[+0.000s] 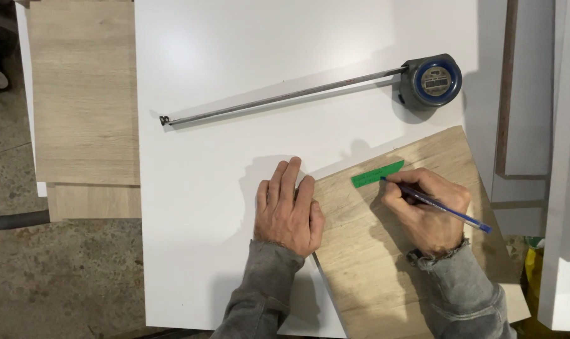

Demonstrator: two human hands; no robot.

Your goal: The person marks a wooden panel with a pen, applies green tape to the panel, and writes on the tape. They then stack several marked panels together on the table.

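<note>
Left hand (289,210) flat on wood panel (385,251), right hand (426,210) – pen (439,206) at green label (377,173)

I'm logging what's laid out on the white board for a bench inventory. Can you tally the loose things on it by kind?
Tape measure, blade pulled out: 1
Wood-grain panel: 1
Green label on that panel: 1
Blue pen, in the right hand: 1
Total: 4

Stained concrete floor (59,276), stacked wood panels (84,94), white boards (564,188) w/ shadows
</note>
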